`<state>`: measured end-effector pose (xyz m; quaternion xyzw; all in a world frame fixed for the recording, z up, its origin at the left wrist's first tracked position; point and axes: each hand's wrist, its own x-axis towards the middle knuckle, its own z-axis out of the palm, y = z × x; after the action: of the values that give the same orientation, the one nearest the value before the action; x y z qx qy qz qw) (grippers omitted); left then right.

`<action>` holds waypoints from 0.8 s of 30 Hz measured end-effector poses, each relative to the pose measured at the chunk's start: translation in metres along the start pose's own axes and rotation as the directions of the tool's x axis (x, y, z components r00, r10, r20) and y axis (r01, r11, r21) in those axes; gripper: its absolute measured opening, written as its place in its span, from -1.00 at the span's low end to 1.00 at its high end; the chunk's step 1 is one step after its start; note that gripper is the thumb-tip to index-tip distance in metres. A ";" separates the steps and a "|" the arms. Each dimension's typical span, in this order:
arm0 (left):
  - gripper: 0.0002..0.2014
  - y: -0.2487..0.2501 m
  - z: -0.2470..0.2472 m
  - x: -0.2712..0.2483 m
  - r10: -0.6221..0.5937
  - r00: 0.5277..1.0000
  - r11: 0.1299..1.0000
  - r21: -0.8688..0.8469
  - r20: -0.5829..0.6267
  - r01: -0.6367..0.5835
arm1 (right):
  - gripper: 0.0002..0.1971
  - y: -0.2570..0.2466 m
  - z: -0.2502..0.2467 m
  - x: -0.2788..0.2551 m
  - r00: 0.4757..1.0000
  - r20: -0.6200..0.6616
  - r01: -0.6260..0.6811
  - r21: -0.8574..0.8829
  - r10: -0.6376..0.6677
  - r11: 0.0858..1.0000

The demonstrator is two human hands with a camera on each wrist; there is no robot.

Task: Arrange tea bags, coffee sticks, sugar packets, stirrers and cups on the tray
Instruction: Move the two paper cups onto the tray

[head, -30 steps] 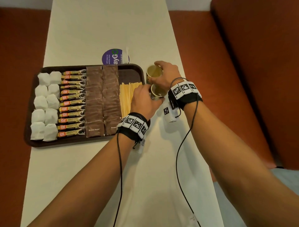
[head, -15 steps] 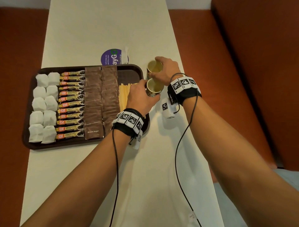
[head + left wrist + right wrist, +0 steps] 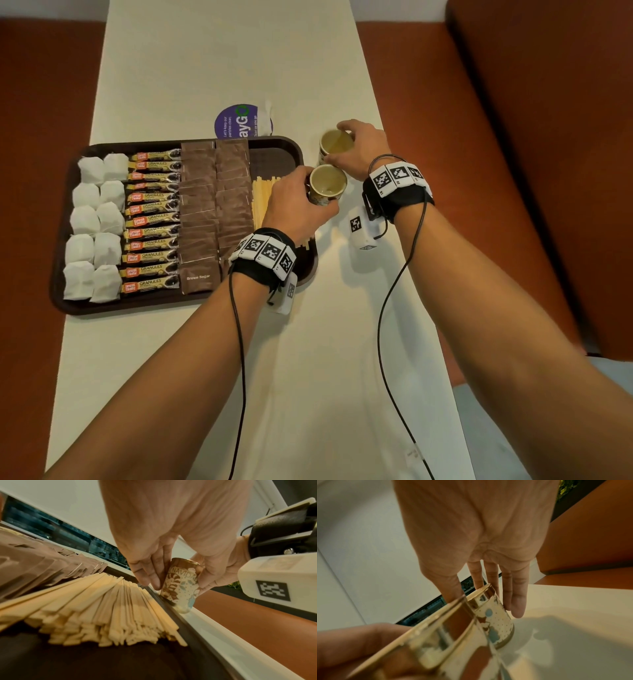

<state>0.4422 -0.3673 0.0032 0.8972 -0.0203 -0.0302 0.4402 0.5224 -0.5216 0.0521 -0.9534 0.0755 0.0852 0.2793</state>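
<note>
A brown tray (image 3: 274, 157) holds white tea bags (image 3: 94, 222), coffee sticks (image 3: 152, 219), brown sugar packets (image 3: 214, 205) and wooden stirrers (image 3: 262, 198) in columns. Two patterned paper cups stand just off its right edge. My left hand (image 3: 320, 190) grips the near cup (image 3: 329, 180). The left wrist view shows my left hand (image 3: 178, 585) holding that cup (image 3: 180, 592) tilted against the tray's rim, beside the stirrers (image 3: 102, 608). My right hand (image 3: 333, 144) holds the far cup (image 3: 342, 139). In the right wrist view, my right hand (image 3: 485, 601) keeps this cup (image 3: 496, 619) upright on the table.
The tray lies on a long white table (image 3: 222, 61). A round purple sticker (image 3: 239, 120) with a white scrap (image 3: 265, 116) lies behind the tray. Orange-brown bench seats (image 3: 513, 171) flank the table. Bare tray floor shows at the tray's back right corner.
My left hand has taken a firmer hold of the near cup and raised it a little beside the tray's rim. My right hand stays on the far cup.
</note>
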 end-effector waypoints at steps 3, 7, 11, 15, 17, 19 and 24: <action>-0.49 0.002 -0.001 -0.003 -0.002 1.000 0.999 -0.034 -0.001 0.002 | -0.24 0.000 -0.001 -0.001 1.000 0.000 0.004 0.003 -0.004 1.000; -0.47 0.006 -0.002 -0.011 0.003 1.000 0.996 -0.091 -0.028 -0.006 | -0.25 0.004 -0.005 -0.005 1.000 -0.016 -0.002 0.017 0.002 1.000; -0.42 0.005 -0.004 -0.013 0.000 0.998 0.991 -0.135 -0.057 -0.007 | -0.28 0.008 -0.007 -0.012 0.999 -0.051 0.005 0.042 -0.002 0.999; -0.42 0.005 -0.003 -0.010 0.000 1.000 0.997 -0.077 -0.013 -0.001 | -0.27 0.009 -0.007 -0.014 0.999 -0.037 -0.019 0.051 0.020 0.999; -0.43 0.005 0.000 -0.009 0.002 1.000 0.998 -0.056 0.003 -0.002 | -0.26 0.007 -0.006 -0.012 0.999 -0.025 -0.019 0.027 0.020 0.999; -0.43 0.004 0.002 -0.007 -0.002 1.000 0.999 -0.038 0.014 0.002 | -0.27 0.004 -0.005 -0.009 1.000 -0.007 -0.010 0.011 0.010 1.000; -0.38 0.007 0.002 -0.002 0.017 1.000 0.997 0.078 -0.002 -0.017 | -0.26 -0.008 -0.004 0.000 0.999 0.033 0.041 -0.015 -0.040 0.999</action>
<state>0.4403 -0.3735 0.0072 0.9136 -0.0285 -0.0245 0.4049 0.5248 -0.5171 0.0596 -0.9554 0.0511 0.0955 0.2746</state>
